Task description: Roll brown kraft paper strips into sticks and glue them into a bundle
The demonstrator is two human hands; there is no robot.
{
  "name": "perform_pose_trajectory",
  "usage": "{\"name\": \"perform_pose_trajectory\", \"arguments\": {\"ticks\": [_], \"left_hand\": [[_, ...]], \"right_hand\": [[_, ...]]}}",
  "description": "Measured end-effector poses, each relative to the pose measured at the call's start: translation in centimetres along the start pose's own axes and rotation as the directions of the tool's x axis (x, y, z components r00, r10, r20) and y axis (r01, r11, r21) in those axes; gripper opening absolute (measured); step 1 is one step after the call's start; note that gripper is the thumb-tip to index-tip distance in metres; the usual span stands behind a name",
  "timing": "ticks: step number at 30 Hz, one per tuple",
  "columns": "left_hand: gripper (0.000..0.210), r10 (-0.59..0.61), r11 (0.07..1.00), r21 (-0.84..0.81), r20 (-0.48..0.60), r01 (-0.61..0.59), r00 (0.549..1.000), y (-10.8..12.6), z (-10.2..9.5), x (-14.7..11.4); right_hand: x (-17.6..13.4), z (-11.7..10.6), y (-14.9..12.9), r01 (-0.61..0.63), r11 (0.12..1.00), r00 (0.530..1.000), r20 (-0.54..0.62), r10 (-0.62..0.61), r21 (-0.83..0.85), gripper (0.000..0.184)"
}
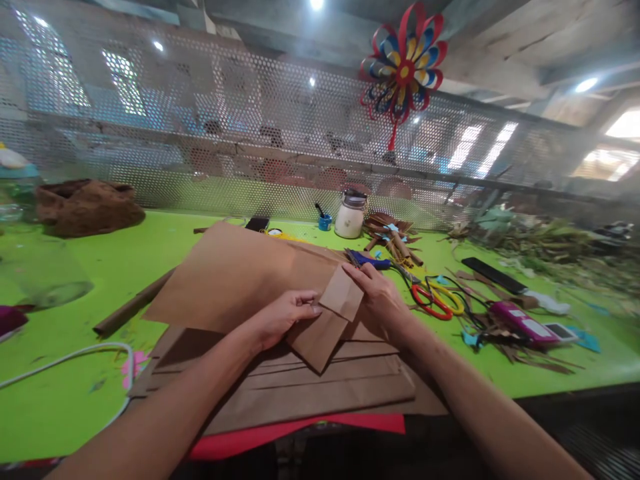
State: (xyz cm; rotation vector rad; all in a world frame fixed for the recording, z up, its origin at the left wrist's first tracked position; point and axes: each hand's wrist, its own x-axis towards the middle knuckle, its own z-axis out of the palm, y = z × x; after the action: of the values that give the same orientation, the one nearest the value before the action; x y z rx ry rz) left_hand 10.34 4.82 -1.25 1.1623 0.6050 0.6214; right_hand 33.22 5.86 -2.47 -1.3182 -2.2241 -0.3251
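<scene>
- One brown roll (133, 305) lies well off to the left of my grip, apart from both hands.
- One large brown sheet (210, 280) spreads just left of and beyond my left fingers.
- My left hand (285, 319) pinches the near-left side of the folded paper between thumb and fingertips.
- A stack of brown paper (325, 397) lies below and nearer to me than the grip; several edges show, too overlapped to count surely.
- One folded paper (341, 293) sits right between my hands, its long axis slanting from near left to far right. Neither hand is nearer: both touch it. A pale flap covers the far part; whether it is a separate piece I cannot tell.
- One lidded jar (350, 220) stands well beyond the grip.
- My right hand (381, 290) grasps the paper's far-right corner, index finger along its edge.
- One pair of scissors (418, 293), with one red loop and one yellow, lies just right of that hand.
- One purple device (523, 321) rests farther right.
</scene>
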Motion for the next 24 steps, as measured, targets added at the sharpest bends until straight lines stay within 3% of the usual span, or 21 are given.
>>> {"name": "perform_pose_trajectory", "arguments": {"ticks": [18,24], "left_hand": [[0.042,-0.025,0.999,0.031,0.0,0.025,1.0,-0.1,0.1,0.0],[0.033,-0.028,0.999,0.032,-0.096,0.031,0.995,0.1,0.3,0.0]], "right_hand": [[-0.4,0.2,-1.1,-0.049,0.988,0.999,-0.021,0.047,-0.143,0.054],[-0.5,-0.2,-1.6,-0.061,0.992,0.998,-0.033,0.058,-0.111,0.055]]}}
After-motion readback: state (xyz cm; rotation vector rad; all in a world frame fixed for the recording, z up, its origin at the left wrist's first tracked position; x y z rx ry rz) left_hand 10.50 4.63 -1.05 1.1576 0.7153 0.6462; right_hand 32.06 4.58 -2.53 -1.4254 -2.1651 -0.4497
